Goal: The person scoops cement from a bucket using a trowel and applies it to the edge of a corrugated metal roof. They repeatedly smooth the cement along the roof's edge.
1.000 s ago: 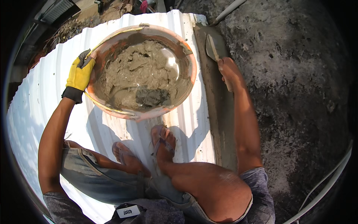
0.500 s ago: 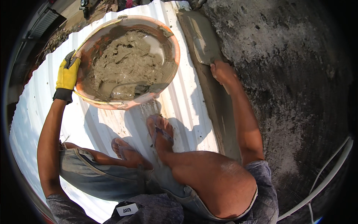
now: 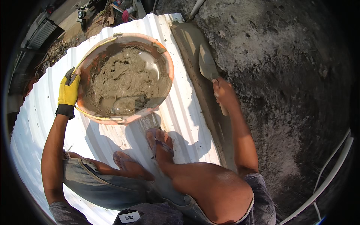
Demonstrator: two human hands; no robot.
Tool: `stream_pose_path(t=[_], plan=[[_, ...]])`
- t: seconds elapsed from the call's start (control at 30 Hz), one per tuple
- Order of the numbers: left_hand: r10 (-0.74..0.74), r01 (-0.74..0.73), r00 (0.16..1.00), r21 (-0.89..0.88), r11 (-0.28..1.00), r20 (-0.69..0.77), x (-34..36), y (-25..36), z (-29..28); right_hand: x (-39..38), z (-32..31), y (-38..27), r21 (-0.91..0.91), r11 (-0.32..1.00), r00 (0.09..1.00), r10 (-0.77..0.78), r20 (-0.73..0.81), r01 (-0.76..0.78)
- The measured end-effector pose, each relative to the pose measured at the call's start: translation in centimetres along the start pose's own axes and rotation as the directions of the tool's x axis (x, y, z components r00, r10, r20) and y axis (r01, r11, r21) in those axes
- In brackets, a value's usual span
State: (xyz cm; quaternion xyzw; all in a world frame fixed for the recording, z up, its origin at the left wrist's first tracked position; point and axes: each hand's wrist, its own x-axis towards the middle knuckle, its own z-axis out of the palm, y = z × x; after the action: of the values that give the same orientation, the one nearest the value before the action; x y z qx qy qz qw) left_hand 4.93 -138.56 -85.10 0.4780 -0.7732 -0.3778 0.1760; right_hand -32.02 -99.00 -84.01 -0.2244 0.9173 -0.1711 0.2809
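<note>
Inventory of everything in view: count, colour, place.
Corrugated sheet: 1, white, left and centre
Basin: 1, orange, on sheet
Wet mix: 1, brown, in basin
Ledge: 1, brownish grey, right of sheet
Trowel: 1, grey blade, over ledge
Rough surface: 1, dark grey, right
Pipes/cables: 2, pale, lower right
Pole: 1, pale, top centre
Cloth: 1, red, top
Debris: uncountable, brown, upper left
Motorbike, apparently: 1, dark, top left
Tag: 1, white, bottom
Shirt: 1, grey, bottom
Shorts: 1, faded blue, bottom
Sandals: 2, greyish, on sheet
Left hand: 1, yellow glove, gripping basin rim
Right hand: 1, bare, on trowel
</note>
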Motion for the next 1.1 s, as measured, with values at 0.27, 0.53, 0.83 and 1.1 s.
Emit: stream_pose_path(t=[0.27,0.53,0.83,1.1], plan=[[0.02,-0.02,1.0,0.075,0.997,0.0,0.1,-0.1,0.0,9.9,2.0,-4.3,-0.122,0.992,0.991,0.057,0.122,-0.042],[0.016,-0.017,1.0,0.031,0.999,0.02,0.5,-1.9,-0.4,12.1,3.0,-7.0,0.025,0.999,0.989,-0.044,0.144,0.041],[0.017,-0.017,1.0,0.034,0.999,0.022,0.6,-1.0,-0.3,11.4,1.2,-4.8,-0.203,0.959,0.964,-0.153,0.218,0.198],[0.059,-0.059,0.998,0.01,0.998,0.023,0.7,-1.2,-0.4,7.0,0.5,-2.0,-0.322,0.94,0.972,-0.039,0.232,0.114]])
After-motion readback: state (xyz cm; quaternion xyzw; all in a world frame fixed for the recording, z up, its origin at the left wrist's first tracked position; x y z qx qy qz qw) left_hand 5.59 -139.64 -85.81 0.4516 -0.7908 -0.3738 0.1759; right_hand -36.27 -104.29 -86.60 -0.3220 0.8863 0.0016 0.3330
